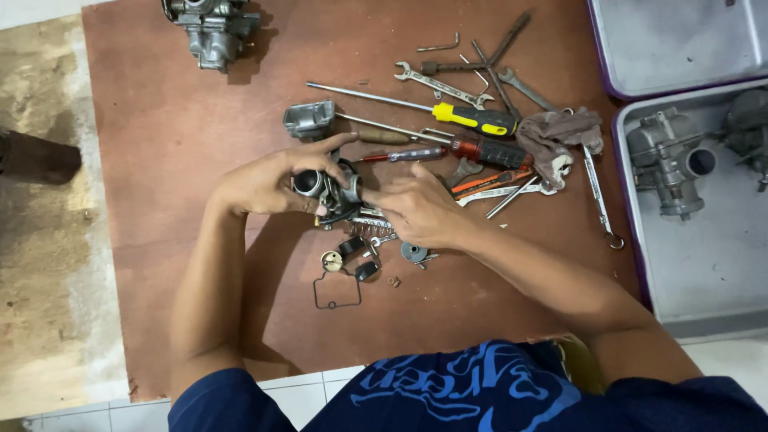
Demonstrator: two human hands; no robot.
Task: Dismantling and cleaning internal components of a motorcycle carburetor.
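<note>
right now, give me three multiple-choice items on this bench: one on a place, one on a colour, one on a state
1. Where does the black gasket ring lie?
A. in the grey tray
B. on the brown board, near the person
C. on the rag

2. What colour is the handle of the long screwdriver highest on the board?
A. yellow and black
B. green
C. white

3. How is the carburetor at the centre held?
A. lying untouched
B. by one hand
C. between both hands

Answers: 1 B, it rests on the board below the small parts. 2 A, the grip shows yellow. 3 C, the left hand and right hand both grip it.
</note>
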